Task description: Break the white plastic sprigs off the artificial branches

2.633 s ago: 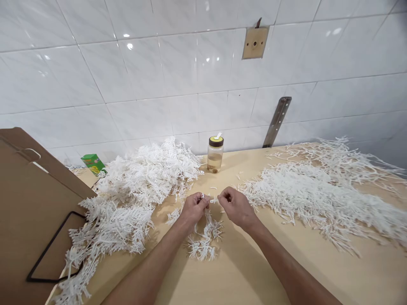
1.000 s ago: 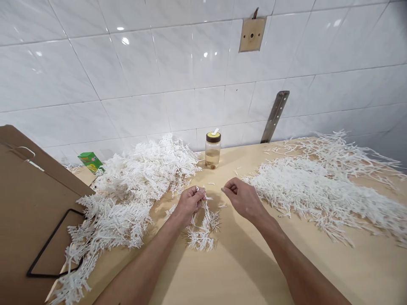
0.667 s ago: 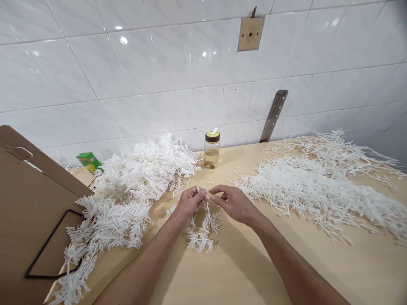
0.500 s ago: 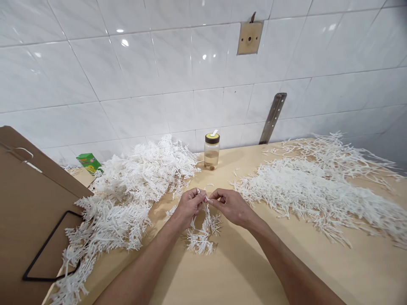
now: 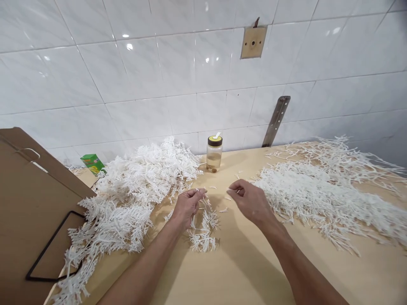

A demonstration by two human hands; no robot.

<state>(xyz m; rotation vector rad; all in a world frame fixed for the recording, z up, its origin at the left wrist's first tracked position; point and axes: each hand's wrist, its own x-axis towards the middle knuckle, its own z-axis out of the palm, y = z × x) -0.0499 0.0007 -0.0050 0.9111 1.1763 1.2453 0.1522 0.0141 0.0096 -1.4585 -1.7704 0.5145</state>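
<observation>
My left hand, fingers pinched together, holds a frilly white strand with short branching ends. The strand hangs below the fingers and its lower end rests on the tabletop. To the right and apart from it is my right hand, its thumb and forefinger pressed together over the table. Whether a small white bit is between those fingertips I cannot make out. Small white scraps lie on the wood between the hands.
A heaped pile of white frilly strands lies left, a flatter pile right. A lidded jar with liquid stands at the back. Far left are a cardboard box, a black frame and a green carton.
My right hand has moved away from the left hand, to the right. More scraps now show on the table between them. My left hand still holds the strand. The view has shifted slightly.
</observation>
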